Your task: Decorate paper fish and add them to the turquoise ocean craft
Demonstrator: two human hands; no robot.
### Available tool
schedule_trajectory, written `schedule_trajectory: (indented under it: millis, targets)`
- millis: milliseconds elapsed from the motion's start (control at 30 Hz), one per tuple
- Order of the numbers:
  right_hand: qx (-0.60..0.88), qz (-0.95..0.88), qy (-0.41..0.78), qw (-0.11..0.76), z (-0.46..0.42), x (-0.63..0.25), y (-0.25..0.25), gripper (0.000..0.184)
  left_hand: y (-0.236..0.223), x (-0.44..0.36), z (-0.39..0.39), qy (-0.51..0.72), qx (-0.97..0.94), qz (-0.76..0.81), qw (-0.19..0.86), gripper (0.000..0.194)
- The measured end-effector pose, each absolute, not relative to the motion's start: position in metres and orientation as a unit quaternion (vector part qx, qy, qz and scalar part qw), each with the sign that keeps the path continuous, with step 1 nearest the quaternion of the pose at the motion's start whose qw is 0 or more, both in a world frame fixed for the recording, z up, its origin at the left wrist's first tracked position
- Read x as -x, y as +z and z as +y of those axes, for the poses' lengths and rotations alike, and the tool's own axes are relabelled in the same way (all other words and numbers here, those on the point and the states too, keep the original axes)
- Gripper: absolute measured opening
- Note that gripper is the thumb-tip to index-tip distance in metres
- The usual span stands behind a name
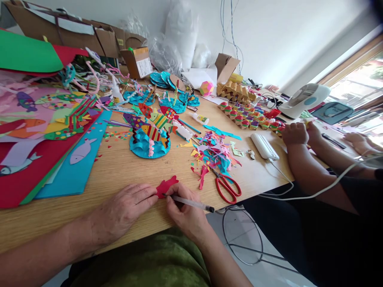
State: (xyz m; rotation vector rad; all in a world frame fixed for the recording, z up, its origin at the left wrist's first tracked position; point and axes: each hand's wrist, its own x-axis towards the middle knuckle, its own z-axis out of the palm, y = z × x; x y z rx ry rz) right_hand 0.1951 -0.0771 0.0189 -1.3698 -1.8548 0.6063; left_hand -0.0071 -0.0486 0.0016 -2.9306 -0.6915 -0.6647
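A red paper fish cut-out (166, 185) lies on the wooden table in front of me. My left hand (127, 205) rests flat on the table, fingers stretched out, with the fingertips on the fish's left edge. In my right hand (187, 211) is a pen (191, 202) with a clear barrel and a black end, its tip against the red paper. Just to the right lie red-handled scissors (228, 186), beside a heap of colourful paper scraps (217, 151). Beyond my hands stands a blue scalloped base (149, 148) with patterned paper fish mounted on it.
On the left are stacked coloured sheets (68, 171) and a lilac paper fish (82, 151). A white power bank (264, 146) with a cable lies to the right. Another person's forearms (311, 159) reach over the table there. Painted egg cartons (248, 115) and a white fan (305, 99) stand farther back.
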Motion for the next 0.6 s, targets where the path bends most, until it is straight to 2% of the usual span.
schedule_trajectory:
  millis: [600]
  targets:
    - [0.514, -0.729, 0.252, 0.374, -0.0778, -0.1955, 0.0201, 0.008, 0.0017, 0.0073, -0.0493, -0.211, 0.95, -0.23, 0.018, 0.043]
